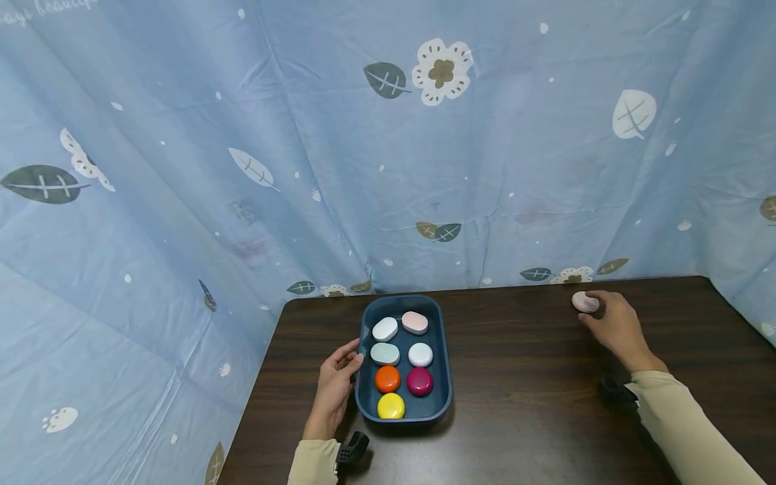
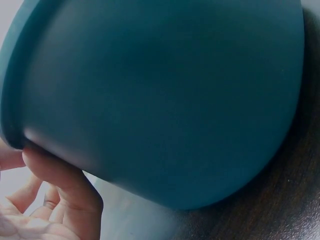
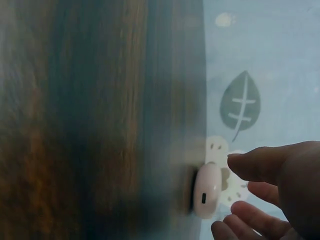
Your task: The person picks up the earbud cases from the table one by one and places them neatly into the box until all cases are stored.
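Observation:
My left hand (image 1: 335,387) holds the near-left side of a dark blue tray (image 1: 447,377), thumb and a finger at the rim. In the left wrist view the tray's smooth outer wall (image 2: 165,100) fills most of the frame. Inside it lie several small smooth pieces: white, pale pink (image 1: 415,322) and pale green (image 1: 384,354) ovals, and rounds in white, orange (image 1: 387,379), magenta (image 1: 419,382) and yellow (image 1: 391,406). Far right, my right hand (image 1: 620,330) has thumb and fingers spread around a pale pink earbud case (image 3: 207,190), which shows a small dark slot.
The dark wooden table (image 1: 515,397) meets a blue patterned curtain (image 1: 515,168) along its back edge. The curtain also hangs along the left and right. Each wrist wears a black strap, and the sleeves are pale yellow.

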The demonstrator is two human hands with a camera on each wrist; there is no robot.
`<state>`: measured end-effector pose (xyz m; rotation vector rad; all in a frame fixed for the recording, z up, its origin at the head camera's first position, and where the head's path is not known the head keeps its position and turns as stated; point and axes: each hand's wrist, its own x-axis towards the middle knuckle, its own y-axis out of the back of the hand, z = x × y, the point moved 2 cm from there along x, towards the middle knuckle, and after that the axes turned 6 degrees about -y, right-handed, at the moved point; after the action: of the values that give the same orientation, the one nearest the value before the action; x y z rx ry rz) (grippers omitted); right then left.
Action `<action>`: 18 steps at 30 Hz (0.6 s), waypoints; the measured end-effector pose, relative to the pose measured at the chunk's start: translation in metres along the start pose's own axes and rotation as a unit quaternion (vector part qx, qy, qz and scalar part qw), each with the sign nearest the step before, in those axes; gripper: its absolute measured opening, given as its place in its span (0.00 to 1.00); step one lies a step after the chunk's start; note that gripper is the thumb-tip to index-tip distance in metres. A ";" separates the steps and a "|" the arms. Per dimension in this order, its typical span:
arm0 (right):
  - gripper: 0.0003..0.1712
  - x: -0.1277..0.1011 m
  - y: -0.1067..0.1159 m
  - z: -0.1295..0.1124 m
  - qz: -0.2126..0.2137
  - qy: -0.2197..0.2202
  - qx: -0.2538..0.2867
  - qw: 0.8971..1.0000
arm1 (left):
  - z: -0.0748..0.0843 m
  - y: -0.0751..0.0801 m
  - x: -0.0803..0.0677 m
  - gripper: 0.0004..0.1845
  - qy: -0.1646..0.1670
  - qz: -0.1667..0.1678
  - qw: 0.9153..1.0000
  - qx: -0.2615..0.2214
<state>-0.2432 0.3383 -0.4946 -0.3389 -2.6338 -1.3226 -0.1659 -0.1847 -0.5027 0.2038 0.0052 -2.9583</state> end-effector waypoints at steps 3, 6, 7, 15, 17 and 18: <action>0.30 0.004 -0.002 0.004 -0.014 0.000 -0.006 1.000 | 0.000 0.000 0.000 0.22 0.001 0.000 1.000 0.002; 0.30 0.008 -0.004 0.006 -0.024 -0.002 -0.010 1.000 | 0.000 0.000 -0.001 0.22 0.001 0.000 1.000 0.002; 0.31 0.009 -0.004 0.006 -0.026 -0.003 -0.011 1.000 | 0.000 0.000 -0.001 0.22 0.000 0.000 1.000 0.001; 0.30 0.019 -0.008 0.007 -0.033 -0.012 -0.015 0.999 | 0.000 0.000 -0.001 0.22 0.001 0.001 1.000 0.001; 0.29 0.021 -0.010 0.008 -0.036 -0.017 -0.015 0.999 | 0.000 0.000 -0.001 0.22 0.002 0.001 1.000 0.001; 0.29 0.022 -0.010 0.009 -0.036 -0.019 -0.015 0.999 | 0.000 0.000 -0.001 0.22 0.002 0.001 1.000 0.002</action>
<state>-0.2679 0.3419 -0.5020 -0.2783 -2.6848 -1.3918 -0.1651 -0.1844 -0.5026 0.2106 0.0001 -2.9558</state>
